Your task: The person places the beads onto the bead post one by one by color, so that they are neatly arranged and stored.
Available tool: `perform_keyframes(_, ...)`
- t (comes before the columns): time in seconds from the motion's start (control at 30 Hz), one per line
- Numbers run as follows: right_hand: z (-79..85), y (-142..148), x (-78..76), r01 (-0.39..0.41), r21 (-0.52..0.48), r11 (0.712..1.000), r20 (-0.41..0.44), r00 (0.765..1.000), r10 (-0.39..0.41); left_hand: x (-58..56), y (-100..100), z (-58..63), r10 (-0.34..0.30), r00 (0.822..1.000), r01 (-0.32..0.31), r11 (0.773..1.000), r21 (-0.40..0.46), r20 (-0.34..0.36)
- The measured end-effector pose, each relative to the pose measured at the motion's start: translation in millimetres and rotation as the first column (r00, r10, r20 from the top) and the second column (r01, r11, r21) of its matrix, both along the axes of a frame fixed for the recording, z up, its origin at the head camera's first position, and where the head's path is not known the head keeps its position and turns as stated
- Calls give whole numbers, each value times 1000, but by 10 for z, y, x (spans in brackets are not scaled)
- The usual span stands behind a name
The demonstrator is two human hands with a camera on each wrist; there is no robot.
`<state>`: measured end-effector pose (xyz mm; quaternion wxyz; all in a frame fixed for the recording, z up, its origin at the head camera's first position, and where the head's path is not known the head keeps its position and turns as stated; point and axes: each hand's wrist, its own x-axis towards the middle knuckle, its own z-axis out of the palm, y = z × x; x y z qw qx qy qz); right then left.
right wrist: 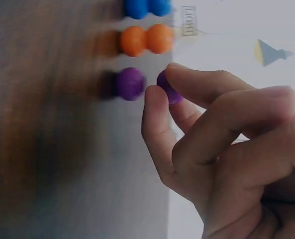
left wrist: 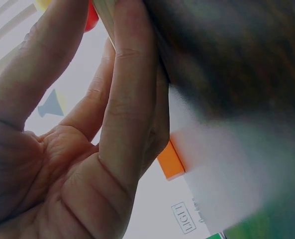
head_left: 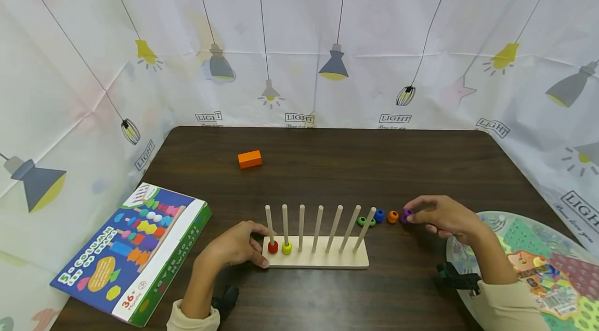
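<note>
Holding the board, set lengthwise left to right, by its left end with the left hand; with the right hand, beyond the board's far right corner, pinching a purple bead between thumb and finger.

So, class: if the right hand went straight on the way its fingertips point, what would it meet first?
Probably the other purple bead, just past the fingertips of the right hand; depth is unclear, so it might meet the orange beads instead.
</note>
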<state>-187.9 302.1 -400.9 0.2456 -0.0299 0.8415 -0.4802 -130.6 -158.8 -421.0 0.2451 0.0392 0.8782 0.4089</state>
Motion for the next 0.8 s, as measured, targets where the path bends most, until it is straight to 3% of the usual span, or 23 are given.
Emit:
perform_keyframes(0.13, 245, -26, 41, -14, -14, 1000, -42, 999, 14, -1, -8, 0, -4, 1000, 4, 1000, 5, -5)
perform_keyframes(0.27, 641, -207, 111, -66, -57, 996, -121, 991, 59, 6, -16, 17, -2, 1000, 2, 1000, 5, -9)
perform_keyframes(0.43, 1213, -736, 309, -178, -67, 982, -255, 954, 156, 12, -24, 20, -2, 1000, 2, 1000, 5, -12)
perform_keyframes(0.53, 1453, -1173, 427, -271, -48, 961, -292, 924, 246, 16, -39, 15, -3, 1000, 3, 1000, 5, -19)
perform_keyframes(0.67, 1574, -1720, 500, -370, -2, 929, -285, 891, 355, 15, -47, 3, -3, 1000, 4, 1000, 10, -24)
perform_keyframes(0.8, 1526, -1994, 495, -396, 53, 917, -292, 872, 393, 4, -13, 0, -19, 999, 19, 1000, 23, -26)
